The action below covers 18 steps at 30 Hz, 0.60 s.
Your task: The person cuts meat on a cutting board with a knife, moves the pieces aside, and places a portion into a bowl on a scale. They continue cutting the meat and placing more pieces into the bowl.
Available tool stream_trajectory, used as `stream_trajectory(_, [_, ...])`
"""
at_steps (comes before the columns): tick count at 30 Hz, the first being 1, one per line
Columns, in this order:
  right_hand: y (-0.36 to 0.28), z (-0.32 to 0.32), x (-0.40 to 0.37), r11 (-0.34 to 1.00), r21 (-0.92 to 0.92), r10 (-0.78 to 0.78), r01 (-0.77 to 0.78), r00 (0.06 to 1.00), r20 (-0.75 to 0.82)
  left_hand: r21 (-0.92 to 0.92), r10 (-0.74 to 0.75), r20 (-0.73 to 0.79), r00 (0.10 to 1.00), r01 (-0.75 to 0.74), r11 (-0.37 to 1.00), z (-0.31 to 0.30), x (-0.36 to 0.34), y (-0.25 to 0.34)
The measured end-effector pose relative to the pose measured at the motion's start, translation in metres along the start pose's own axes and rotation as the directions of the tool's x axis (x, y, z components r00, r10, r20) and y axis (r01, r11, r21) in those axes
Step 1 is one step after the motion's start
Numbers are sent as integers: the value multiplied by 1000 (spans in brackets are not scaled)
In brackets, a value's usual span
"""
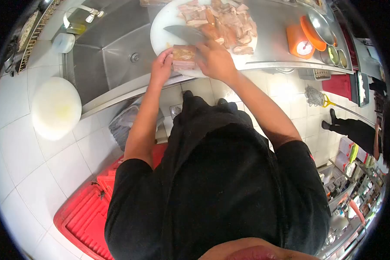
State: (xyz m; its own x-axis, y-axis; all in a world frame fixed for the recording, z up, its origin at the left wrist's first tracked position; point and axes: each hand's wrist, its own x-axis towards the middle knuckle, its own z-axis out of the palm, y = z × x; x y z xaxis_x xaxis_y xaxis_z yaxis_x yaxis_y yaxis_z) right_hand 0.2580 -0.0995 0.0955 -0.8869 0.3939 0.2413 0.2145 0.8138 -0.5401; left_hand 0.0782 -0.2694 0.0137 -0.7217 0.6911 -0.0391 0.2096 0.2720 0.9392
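Observation:
A round white cutting board (pixel 159 37) lies on the steel counter. Near its front edge is a block of layered meat (pixel 184 58), pale with pink sides. My left hand (pixel 162 65) grips the left end of this block, thumb against it. My right hand (pixel 216 60) is closed at the block's right side around the knife, whose handle is hidden by the fingers. The knife's broad blade (pixel 184 33) points left, above and behind the block. Cut pieces of meat (pixel 229 26) are heaped over the back and right of the board.
Left of the board is a steel sink (pixel 117 54) with a faucet (pixel 91 13). An orange scale (pixel 298 42) with a metal bowl (pixel 320 27) stands right. A white round board (pixel 56 108) is at the left. Another person (pixel 355 132) stands far right.

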Motion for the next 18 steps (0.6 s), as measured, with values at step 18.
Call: stream_trajectory(18, [-23,-27,76,940,188,246,-283,949,199,-313,-91,42,995,100,945,-76,48,-6])
